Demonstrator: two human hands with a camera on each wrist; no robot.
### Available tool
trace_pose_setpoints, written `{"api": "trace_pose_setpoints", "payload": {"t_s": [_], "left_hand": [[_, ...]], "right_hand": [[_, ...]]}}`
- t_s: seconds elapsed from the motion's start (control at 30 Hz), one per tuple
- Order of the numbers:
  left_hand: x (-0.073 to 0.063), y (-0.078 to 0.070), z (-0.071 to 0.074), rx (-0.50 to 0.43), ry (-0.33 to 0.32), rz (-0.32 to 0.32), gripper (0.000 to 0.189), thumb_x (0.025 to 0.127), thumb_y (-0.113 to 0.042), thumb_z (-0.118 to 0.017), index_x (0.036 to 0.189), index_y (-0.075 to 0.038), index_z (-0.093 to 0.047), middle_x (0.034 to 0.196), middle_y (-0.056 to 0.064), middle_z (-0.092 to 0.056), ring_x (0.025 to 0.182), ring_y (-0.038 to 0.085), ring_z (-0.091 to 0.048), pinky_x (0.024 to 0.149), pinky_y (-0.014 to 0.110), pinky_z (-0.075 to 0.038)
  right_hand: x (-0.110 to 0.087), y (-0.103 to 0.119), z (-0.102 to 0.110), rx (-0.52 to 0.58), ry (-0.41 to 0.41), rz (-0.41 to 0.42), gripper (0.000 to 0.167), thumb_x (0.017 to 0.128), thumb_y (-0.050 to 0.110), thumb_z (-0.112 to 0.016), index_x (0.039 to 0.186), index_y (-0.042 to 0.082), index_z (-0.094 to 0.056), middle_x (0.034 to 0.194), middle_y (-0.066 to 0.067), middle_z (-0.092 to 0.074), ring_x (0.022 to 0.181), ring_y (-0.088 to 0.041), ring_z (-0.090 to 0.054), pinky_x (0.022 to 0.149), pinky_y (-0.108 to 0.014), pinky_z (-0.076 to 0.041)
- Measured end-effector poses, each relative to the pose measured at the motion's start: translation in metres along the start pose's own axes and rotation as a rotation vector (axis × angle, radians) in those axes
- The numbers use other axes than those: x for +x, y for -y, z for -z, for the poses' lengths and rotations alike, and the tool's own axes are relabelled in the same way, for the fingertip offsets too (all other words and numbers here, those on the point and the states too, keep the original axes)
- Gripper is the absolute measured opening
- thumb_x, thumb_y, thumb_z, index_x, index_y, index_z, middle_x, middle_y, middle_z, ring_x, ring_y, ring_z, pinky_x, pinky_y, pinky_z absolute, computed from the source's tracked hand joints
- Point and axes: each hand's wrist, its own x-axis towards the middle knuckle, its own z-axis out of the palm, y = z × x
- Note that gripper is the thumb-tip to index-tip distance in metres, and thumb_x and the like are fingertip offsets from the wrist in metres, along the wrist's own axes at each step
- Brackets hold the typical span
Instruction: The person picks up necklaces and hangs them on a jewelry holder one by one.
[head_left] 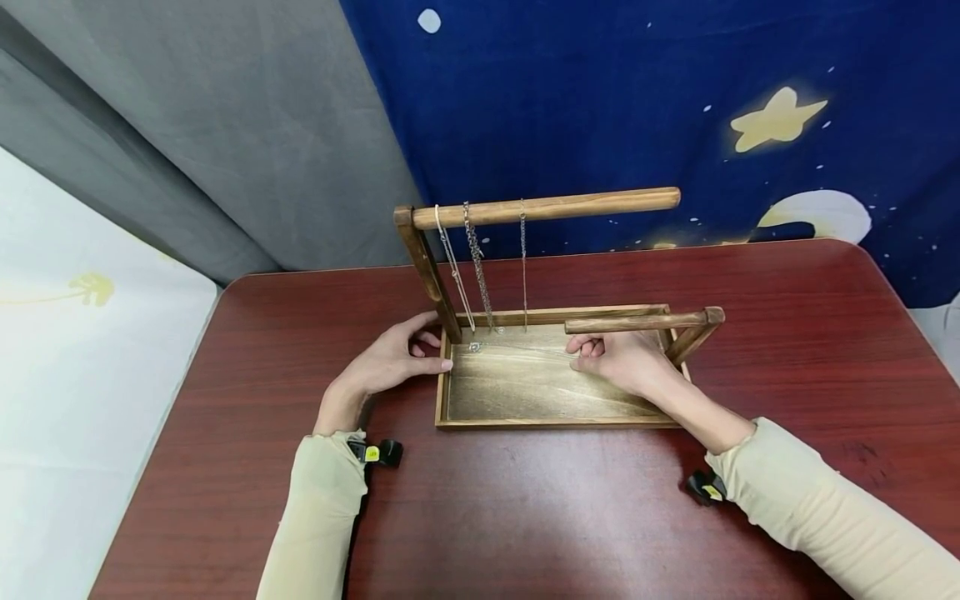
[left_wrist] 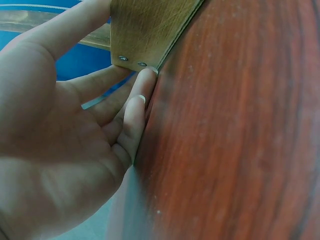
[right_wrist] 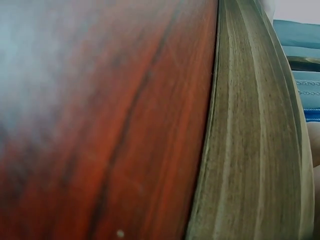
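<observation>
A wooden jewelry stand [head_left: 547,422] has a shallow tray for its base. My left hand [head_left: 386,358] holds the tray's left end, thumb at the rim and a finger by the foot of the tall post [head_left: 425,258]. In the left wrist view, fingertips [left_wrist: 145,75] meet the lower corner of the end board [left_wrist: 150,30]. Over the tray, my right hand [head_left: 618,360] pinches one end of a fine chain necklace [head_left: 525,348]. Its small sparkling pendant [head_left: 475,347] lies at the tray's left. Only a sliver of this hand [right_wrist: 315,145] shows in the right wrist view.
Several necklaces, including a thick silver chain [head_left: 477,254], hang from the upper bar [head_left: 555,207]. A shorter bar [head_left: 637,322] on the right post extends above my right hand. The stand rests on a reddish wooden table [head_left: 540,508], with a blue curtain [head_left: 570,100] behind.
</observation>
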Motion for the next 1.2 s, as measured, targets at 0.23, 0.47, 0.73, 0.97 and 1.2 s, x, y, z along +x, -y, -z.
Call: {"api": "trace_pose_setpoints", "payload": {"t_s": [0.23, 0.47, 0.73, 0.97, 1.2], "left_hand": [[0.0010, 0.0005, -0.0005, 0.003, 0.001, 0.005, 0.078, 0.085, -0.019, -0.080, 0.149, -0.003, -0.039, 0.114, 0.015, -0.062, 0.097, 0.024, -0.057, 0.083, 0.028, -0.046], [0.0008, 0.0004, -0.0004, 0.005, 0.004, 0.007, 0.078, 0.085, -0.019, -0.080, 0.150, -0.002, -0.039, 0.114, 0.016, -0.062, 0.098, 0.025, -0.058, 0.084, 0.028, -0.047], [0.0007, -0.0013, -0.0001, -0.001, 0.006, 0.011, 0.079, 0.085, -0.018, -0.080, 0.150, -0.003, -0.038, 0.114, 0.015, -0.062, 0.096, 0.023, -0.058, 0.082, 0.027, -0.047], [0.0000, -0.0016, 0.0000, -0.008, 0.005, 0.002, 0.078, 0.085, -0.017, -0.080, 0.150, -0.003, -0.039, 0.114, 0.016, -0.062, 0.096, 0.024, -0.057, 0.082, 0.026, -0.046], [-0.0004, -0.0004, 0.0011, 0.002, 0.005, 0.011, 0.079, 0.086, -0.019, -0.079, 0.150, -0.002, -0.037, 0.115, 0.016, -0.062, 0.098, 0.025, -0.057, 0.084, 0.030, -0.046]], "right_hand": [[0.0013, 0.0002, -0.0004, -0.017, -0.007, -0.025, 0.008, 0.087, 0.016, -0.071, 0.093, 0.013, -0.074, 0.080, 0.007, -0.061, 0.076, -0.010, -0.051, 0.070, -0.025, -0.040], [0.0020, 0.0022, 0.0002, -0.072, 0.005, -0.069, 0.005, 0.085, 0.023, -0.076, 0.088, 0.019, -0.077, 0.073, 0.009, -0.061, 0.071, -0.009, -0.052, 0.067, -0.029, -0.041], [0.0003, 0.0037, 0.0000, -0.174, -0.008, -0.060, 0.010, 0.087, 0.025, -0.072, 0.077, 0.025, -0.073, 0.068, 0.012, -0.056, 0.066, -0.008, -0.048, 0.066, -0.030, -0.039], [-0.0025, 0.0056, -0.0014, -0.226, -0.011, -0.035, 0.019, 0.088, 0.019, -0.065, 0.070, 0.025, -0.062, 0.065, 0.010, -0.044, 0.063, -0.009, -0.040, 0.062, -0.029, -0.035], [-0.0035, 0.0052, -0.0024, -0.210, 0.016, 0.028, 0.013, 0.092, 0.016, -0.066, 0.081, 0.020, -0.070, 0.071, 0.008, -0.054, 0.066, -0.010, -0.047, 0.063, -0.029, -0.042]]}}
